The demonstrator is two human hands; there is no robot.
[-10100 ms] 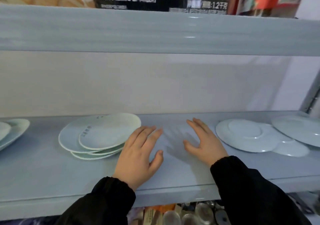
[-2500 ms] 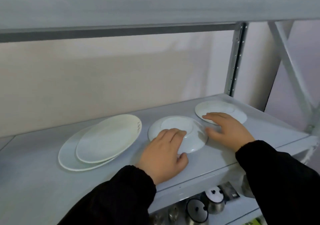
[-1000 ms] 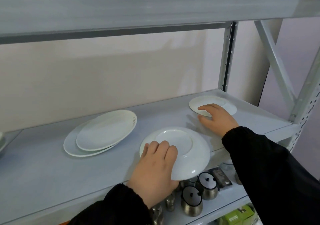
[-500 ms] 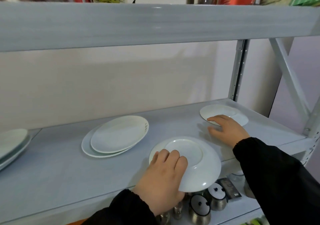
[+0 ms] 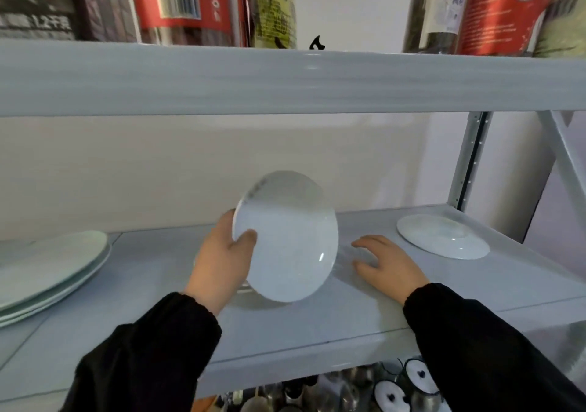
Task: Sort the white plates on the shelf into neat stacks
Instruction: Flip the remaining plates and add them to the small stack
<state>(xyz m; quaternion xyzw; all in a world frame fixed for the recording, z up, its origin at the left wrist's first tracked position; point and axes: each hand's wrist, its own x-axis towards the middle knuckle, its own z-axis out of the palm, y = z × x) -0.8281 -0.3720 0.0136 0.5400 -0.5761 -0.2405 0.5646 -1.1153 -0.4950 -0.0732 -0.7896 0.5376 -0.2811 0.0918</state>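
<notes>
Left hand [image 5: 222,262] grip clamped on left rim of a white plate [image 5: 285,237], thumb on the face, plate tilted near upright with its lower edge just above the shelf [image 5: 317,326]. Right hand [image 5: 385,264] fingers spread, holding nothing, flat on the shelf just right of it. Stack of larger plates [image 5: 50,272] lies well left; single upside-down plate [image 5: 442,235] right, nearer the right hand. Glazed, smooth, slippery; likely goes left
</notes>
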